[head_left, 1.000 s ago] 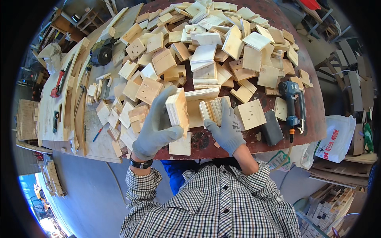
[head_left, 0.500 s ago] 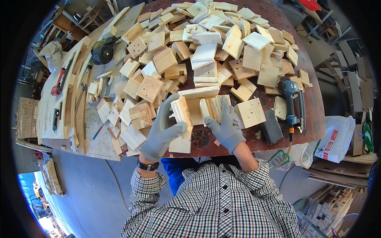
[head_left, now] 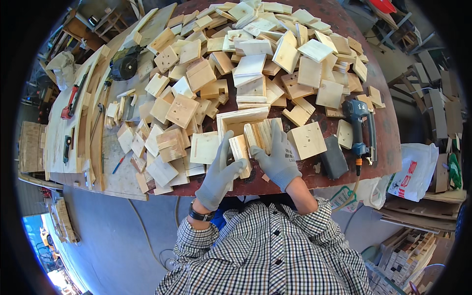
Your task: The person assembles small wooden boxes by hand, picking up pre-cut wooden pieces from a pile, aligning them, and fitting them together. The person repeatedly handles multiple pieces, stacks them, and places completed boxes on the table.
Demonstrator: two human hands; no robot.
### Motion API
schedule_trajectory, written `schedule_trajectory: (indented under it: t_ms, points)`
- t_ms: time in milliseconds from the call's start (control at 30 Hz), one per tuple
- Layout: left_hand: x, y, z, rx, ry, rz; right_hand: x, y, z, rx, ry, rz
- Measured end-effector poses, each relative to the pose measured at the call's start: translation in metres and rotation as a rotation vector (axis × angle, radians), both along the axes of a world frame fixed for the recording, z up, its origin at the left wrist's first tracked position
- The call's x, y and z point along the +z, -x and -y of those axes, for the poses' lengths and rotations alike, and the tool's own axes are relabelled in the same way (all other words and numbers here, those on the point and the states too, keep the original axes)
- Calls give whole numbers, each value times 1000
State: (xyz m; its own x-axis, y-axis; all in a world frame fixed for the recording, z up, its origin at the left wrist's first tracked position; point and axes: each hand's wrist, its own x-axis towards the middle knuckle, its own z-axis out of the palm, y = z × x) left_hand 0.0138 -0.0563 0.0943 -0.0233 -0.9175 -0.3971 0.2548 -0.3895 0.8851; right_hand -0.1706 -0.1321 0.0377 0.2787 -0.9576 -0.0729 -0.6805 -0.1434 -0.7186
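Observation:
My left hand (head_left: 221, 173), in a grey work glove, is closed around a small light wooden block (head_left: 240, 153) near the table's front edge. My right hand (head_left: 278, 160), gloved the same way, grips a bundle of thin plywood pieces (head_left: 262, 134) from its right side. The block and the bundle stand close beside each other. Behind them, a plywood board (head_left: 242, 118) stands on edge. A flat square wooden piece (head_left: 204, 147) lies left of the block. To the right of my right hand is a square board with small holes (head_left: 308, 141).
A large heap of cut wooden pieces (head_left: 255, 64) covers the table's middle and back. A blue nail gun (head_left: 360, 125) with a hose lies at the right, beside a dark case (head_left: 334, 157). On the left lie long planks (head_left: 83, 142), a red-handled tool (head_left: 68, 112) and a black tape dispenser (head_left: 124, 63).
My left hand has moved right and nearer to me with the wooden block, which now sits close to the plywood bundle. My right hand has barely moved.

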Motion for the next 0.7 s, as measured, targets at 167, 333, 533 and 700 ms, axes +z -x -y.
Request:
schedule_trajectory:
  t_ms: [167, 333, 533, 700]
  points:
    - [10, 1, -3, 8, 53, -30, -3, -1, 0, 0, 33, 25]
    - [9, -12, -5, 31, 66, -41, -6, -2, -2, 4, 64, 21]
    - [3, -14, -9, 62, 116, -55, -4, 7, 3, 28, -8, 183]
    - [1, -15, -8, 48, 31, -31, -6, 15, 15, -15, -176, 433]
